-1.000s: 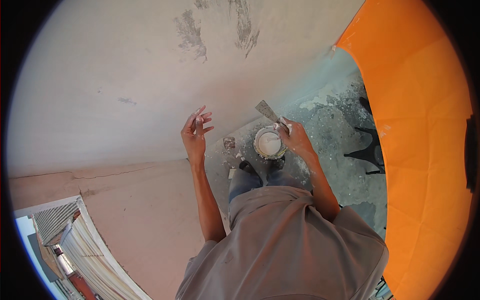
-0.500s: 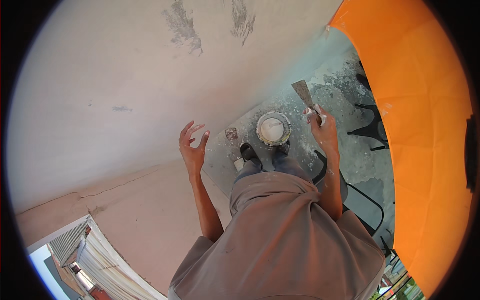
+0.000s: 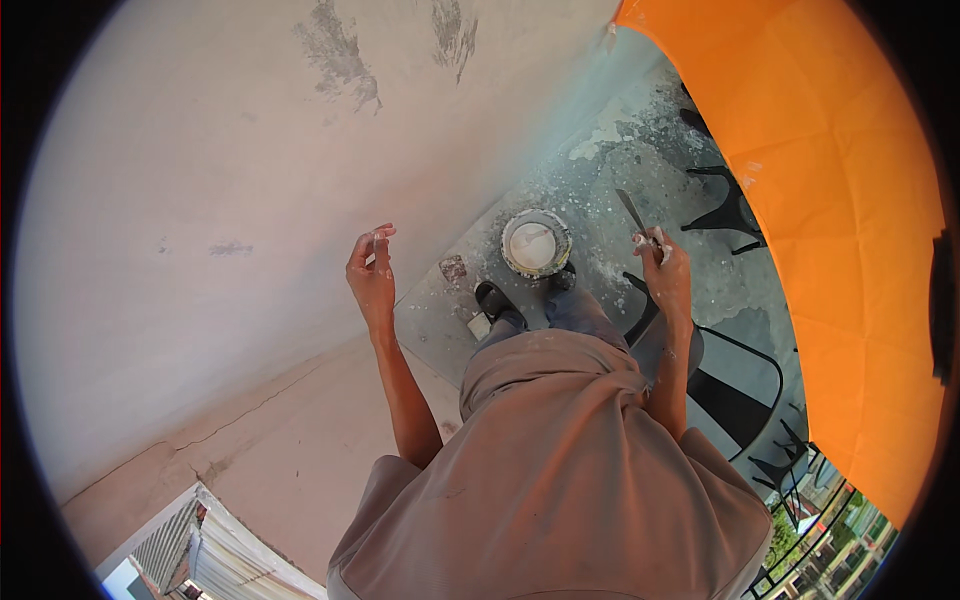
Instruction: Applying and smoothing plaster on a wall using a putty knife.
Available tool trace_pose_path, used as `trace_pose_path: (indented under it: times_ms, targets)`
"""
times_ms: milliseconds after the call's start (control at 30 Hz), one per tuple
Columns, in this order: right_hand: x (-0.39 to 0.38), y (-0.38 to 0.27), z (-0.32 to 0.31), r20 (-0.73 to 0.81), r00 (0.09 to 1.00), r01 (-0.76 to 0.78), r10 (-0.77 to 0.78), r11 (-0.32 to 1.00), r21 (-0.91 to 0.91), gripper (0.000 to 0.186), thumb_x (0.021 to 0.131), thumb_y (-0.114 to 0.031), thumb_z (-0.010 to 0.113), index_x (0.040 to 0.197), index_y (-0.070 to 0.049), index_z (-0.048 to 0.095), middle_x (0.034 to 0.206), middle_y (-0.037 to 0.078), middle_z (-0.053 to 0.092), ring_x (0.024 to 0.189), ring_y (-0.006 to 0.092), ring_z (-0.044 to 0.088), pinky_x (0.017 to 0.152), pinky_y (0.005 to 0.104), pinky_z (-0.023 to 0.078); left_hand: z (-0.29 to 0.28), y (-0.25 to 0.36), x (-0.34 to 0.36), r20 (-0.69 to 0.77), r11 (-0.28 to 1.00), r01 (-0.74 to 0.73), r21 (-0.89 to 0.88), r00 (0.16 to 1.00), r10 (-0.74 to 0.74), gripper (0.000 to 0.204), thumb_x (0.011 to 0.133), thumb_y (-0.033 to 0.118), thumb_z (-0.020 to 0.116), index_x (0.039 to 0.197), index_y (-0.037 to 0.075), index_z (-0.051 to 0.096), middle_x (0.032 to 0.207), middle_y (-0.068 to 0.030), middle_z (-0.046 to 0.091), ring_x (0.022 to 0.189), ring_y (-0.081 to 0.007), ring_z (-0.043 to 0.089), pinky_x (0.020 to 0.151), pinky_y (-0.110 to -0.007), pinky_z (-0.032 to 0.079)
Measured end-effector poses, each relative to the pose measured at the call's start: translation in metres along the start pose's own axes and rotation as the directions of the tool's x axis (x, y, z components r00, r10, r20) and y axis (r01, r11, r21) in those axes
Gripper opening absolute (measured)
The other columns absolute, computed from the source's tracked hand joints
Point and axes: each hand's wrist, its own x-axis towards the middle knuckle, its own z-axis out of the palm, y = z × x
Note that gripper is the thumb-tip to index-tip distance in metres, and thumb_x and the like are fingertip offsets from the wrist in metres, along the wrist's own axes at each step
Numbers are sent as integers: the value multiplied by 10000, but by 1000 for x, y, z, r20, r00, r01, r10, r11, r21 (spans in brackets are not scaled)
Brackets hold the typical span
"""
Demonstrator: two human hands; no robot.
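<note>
My right hand is closed around the handle of a putty knife, whose blade is turned nearly edge-on and points away from me. White filler is smeared on its fingers. My left hand is raised in front of the wall, its thumb brought against the fingertips, with white smears and nothing visible between them. Below and between both hands, a round bucket with a crusted rim stands on the floor. White paste lies inside it.
Grey rough patches mark the pale wall. By my shoes, a brown square piece lies on the spattered floor. Black metal chairs stand at the right, beside a hanging orange sheet. A window opening is at lower left.
My left thumb and fingers have come together from a spread pose. My right hand has turned the putty knife from flat to edge-on and lowered it slightly. The view has shifted a little.
</note>
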Motion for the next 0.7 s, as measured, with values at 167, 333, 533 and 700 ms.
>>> trace_pose_path:
  times_ms: [167,333,533,700]
  targets:
    - [4,39,-20,-108,983,126,-151,970,-209,144,931,-130,673,984,3,662,777,171,672,670,340,631,655,400,493,-4,59,15,-99,838,-492,237,845,525,160,1034,153,599,1015,78,739,1064,-25,758,1006,-182,606,864,-340,496]
    - [2,81,-40,35,999,12,-7,986,-165,173,935,-154,672,987,10,653,822,202,681,763,376,667,719,433,512,-23,96,37,-176,717,-470,515,760,625,151,1003,123,624,932,103,756,971,26,746,1005,-216,520,902,-355,432]
    - [-61,273,1,257,936,-169,240,948,-271,335,992,-300,571,1042,18,661,931,271,708,940,480,681,821,527,532,-16,78,54,114,264,-504,822,601,791,191,997,200,654,848,184,771,837,110,689,893,-182,389,883,-318,327]
    - [-188,359,11,484,562,-653,671,719,-238,358,1001,-314,535,1044,24,646,807,252,699,671,337,733,572,452,587,-14,70,54,64,223,-430,875,559,826,247,985,234,652,770,202,768,769,126,674,862,-183,386,858,-313,338]
